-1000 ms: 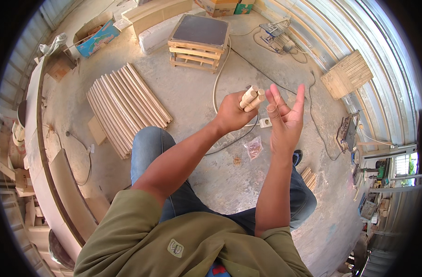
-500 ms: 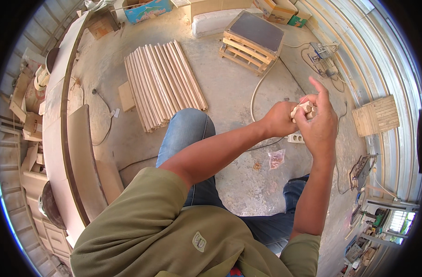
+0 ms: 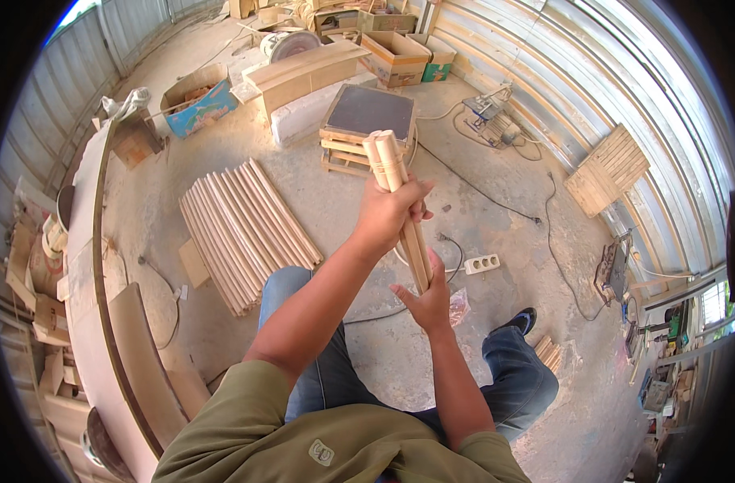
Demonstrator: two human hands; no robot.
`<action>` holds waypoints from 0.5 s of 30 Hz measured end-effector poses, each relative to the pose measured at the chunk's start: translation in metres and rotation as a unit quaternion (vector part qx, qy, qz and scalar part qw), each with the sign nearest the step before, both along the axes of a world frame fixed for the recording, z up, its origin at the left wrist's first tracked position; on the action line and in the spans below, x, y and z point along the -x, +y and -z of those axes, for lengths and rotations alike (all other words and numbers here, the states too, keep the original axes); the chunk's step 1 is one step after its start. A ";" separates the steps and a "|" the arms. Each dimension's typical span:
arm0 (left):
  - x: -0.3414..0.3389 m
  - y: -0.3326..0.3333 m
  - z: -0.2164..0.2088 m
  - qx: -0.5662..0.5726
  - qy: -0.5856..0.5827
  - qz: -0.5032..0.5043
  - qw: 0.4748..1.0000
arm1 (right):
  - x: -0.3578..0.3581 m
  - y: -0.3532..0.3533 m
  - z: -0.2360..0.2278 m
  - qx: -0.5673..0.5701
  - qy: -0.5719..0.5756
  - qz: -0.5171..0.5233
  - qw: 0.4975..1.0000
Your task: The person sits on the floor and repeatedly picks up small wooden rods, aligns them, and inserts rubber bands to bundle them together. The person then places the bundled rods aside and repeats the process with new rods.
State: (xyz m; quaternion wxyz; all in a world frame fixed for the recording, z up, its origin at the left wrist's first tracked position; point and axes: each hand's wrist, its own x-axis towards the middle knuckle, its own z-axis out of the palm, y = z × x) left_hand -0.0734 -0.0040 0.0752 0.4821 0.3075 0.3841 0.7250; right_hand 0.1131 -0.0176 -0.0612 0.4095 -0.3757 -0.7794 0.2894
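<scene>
A bundle of pale round wooden dowels [image 3: 416, 253] slants in front of me, its far end raised. A thin band [image 3: 389, 170] wraps it near that end. My left hand [image 3: 390, 211] is closed around the bundle just below the band. Lower down, my right hand [image 3: 430, 304] cups the near end, its thumb spread to the left and its fingers along the side; that end is partly hidden in the palm. Beyond my left knee, a row of long wooden poles [image 3: 247, 233] lies side by side on the floor.
A white power strip [image 3: 483, 264] lies right of the bundle, with cables around it. More short dowels [image 3: 549, 352] lie by my right foot. Ahead stands a dark-topped wooden stand [image 3: 370, 113]. A long curved board [image 3: 134, 346] runs along the left.
My hands have moved left with the bundle, which now shows its length instead of its ends. My right hand has slid to its near end. The view has tilted up.
</scene>
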 end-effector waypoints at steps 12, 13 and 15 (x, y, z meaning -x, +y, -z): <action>-0.029 -0.033 -0.045 -0.030 0.052 0.028 0.998 | -0.004 -0.067 -0.018 0.137 0.054 0.048 0.988; -0.041 -0.040 -0.047 -0.008 0.055 0.023 0.998 | -0.006 -0.067 -0.024 0.150 0.046 0.055 0.986; -0.058 -0.049 -0.057 0.058 0.065 0.036 0.996 | -0.010 -0.065 -0.033 0.160 0.064 0.054 0.984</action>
